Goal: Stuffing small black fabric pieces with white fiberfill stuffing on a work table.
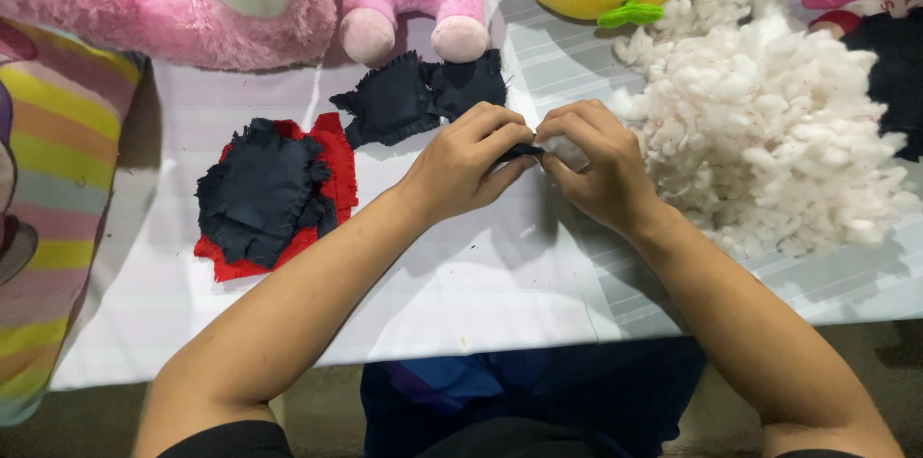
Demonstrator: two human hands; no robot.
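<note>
Stuffing looks underway, I judge: the left hand [466,162] pinches a small dark cloth piece [524,150] at the table's [461,295] middle, while the right hand [596,165], fingers curled shut, presses a white tuft [567,152] into it. A big stuffing pile [769,122] and more dark pieces [418,98], some on red cloth [336,165], remain. Both forearms angle inward, wrists raised.

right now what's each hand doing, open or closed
Left hand: closed, pinching a small dark cloth piece.
Right hand: closed on the same cloth piece and a bit of white stuffing.
</note>
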